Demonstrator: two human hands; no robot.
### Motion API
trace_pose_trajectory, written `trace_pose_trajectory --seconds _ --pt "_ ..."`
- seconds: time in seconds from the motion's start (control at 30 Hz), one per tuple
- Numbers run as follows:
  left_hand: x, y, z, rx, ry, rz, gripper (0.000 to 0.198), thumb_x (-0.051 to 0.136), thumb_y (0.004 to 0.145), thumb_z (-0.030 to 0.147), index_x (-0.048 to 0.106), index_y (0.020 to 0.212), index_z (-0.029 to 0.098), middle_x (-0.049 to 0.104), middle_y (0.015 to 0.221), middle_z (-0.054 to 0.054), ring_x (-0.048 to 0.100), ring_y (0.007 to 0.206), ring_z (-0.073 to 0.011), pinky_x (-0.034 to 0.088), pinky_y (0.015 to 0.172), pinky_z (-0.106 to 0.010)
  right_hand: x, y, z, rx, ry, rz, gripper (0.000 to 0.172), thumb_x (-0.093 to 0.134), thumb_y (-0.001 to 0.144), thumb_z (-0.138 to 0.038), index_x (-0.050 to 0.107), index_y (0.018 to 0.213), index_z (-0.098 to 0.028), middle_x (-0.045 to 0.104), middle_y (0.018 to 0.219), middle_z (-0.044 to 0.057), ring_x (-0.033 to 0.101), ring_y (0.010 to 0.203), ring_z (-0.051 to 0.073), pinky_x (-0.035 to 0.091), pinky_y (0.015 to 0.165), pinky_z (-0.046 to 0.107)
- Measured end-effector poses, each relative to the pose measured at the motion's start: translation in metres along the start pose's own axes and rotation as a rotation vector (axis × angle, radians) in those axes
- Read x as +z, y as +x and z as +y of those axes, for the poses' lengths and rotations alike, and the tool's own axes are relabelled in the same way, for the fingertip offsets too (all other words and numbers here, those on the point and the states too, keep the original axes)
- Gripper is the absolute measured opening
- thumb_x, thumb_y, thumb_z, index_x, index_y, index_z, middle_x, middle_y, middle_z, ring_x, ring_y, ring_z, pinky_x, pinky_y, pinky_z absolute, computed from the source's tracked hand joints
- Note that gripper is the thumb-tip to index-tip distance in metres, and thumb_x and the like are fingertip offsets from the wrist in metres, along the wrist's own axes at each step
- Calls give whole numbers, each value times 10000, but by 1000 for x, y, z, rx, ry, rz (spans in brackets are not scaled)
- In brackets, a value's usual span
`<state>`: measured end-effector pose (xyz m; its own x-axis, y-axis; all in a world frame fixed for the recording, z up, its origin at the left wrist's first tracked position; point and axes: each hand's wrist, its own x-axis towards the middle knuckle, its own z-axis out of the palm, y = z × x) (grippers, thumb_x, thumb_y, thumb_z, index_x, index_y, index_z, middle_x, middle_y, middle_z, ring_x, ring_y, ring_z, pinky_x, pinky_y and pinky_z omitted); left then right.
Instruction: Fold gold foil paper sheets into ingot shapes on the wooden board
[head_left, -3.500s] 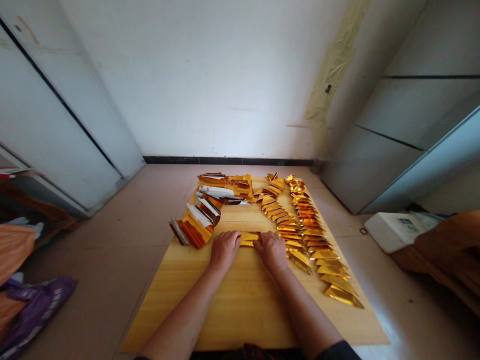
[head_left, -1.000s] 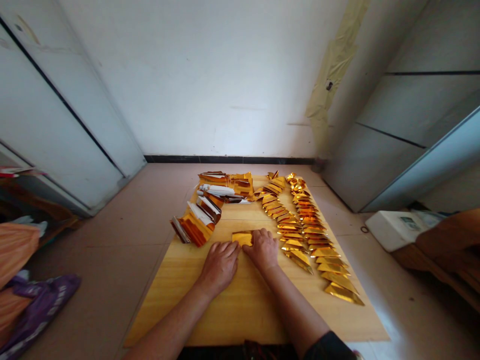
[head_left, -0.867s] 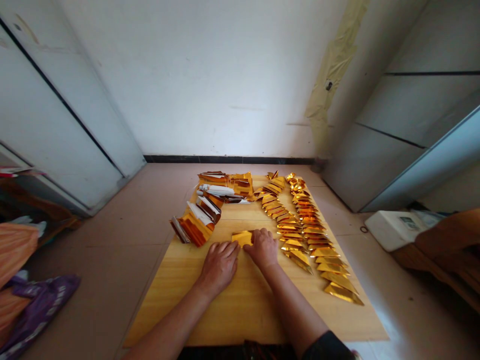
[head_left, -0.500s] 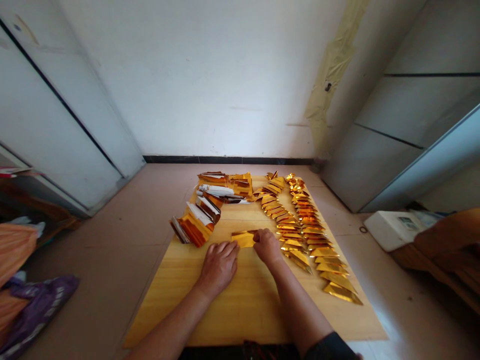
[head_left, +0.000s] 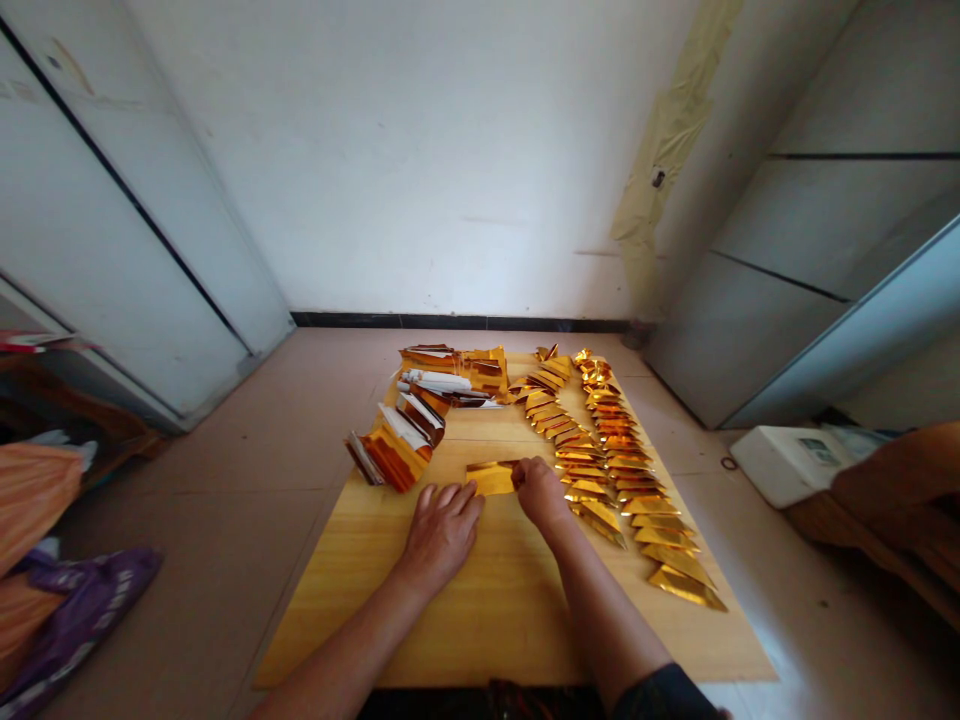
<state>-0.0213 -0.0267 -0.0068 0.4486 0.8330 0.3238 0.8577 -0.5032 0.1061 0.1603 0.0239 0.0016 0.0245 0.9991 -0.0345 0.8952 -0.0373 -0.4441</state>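
A sheet of gold foil paper (head_left: 491, 479), its far edge partly folded over, lies on the wooden board (head_left: 360, 610) in front of me. My left hand (head_left: 442, 525) rests with its fingers stretched out, the fingertips at the sheet's near left corner. My right hand (head_left: 541, 490) is closed on the sheet's right end in a pinch; the fingertips are partly hidden. Just right of it runs a curved row of folded gold foil pieces (head_left: 574, 450), with a second row of folded pieces (head_left: 637, 480) beyond.
Stacks of gold foil paper with white undersides (head_left: 397, 445) lie at the board's left, and more stacks (head_left: 457, 375) at its far edge. A white box (head_left: 784, 462) stands off to the right. A purple bag (head_left: 90, 610) is at the lower left. A wall (head_left: 450, 200) rises behind.
The view has shifted slightly. Both hands stay at the foil sheet in nearly the same pose, and the folded pieces have not moved.
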Motion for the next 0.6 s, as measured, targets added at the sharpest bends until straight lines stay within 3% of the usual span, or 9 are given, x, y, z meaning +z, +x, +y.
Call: trace_pose_trajectory --seconds 0.27,0.4,0.53,0.6 --pt "-6 1 3 -41 -17 -43 269 527 813 131 615 1027 269 616 1241 -27 546 1074 -232 361 928 -470 -5 0 -2 -16 -28 -36 241 473 754 -7 650 746 -171 613 827 52 559 739 127 324 615 204" --pt "-5 -1 3 -48 -24 -36 362 518 824 138 573 1148 289 601 1266 -23 539 1090 -226 368 930 -462 -8 1 -1 -8 -27 -59 271 459 741 6 656 775 -176 626 862 48 574 786 128 340 646 202" --pt "-2 -2 3 -60 -14 -21 351 520 828 156 587 1145 291 606 1259 -31 540 1083 -227 359 949 -472 -9 -5 -13 31 -119 -36 118 546 798 -203 654 841 -181 623 897 71 581 834 176 370 687 244" --pt "0 -2 4 -67 -13 -21 340 515 830 157 596 1133 289 607 1257 -32 541 1084 -230 345 966 -489 -9 -9 -21 49 -161 -13 208 625 759 -358 644 870 -184 614 931 81 576 879 211 385 711 273"
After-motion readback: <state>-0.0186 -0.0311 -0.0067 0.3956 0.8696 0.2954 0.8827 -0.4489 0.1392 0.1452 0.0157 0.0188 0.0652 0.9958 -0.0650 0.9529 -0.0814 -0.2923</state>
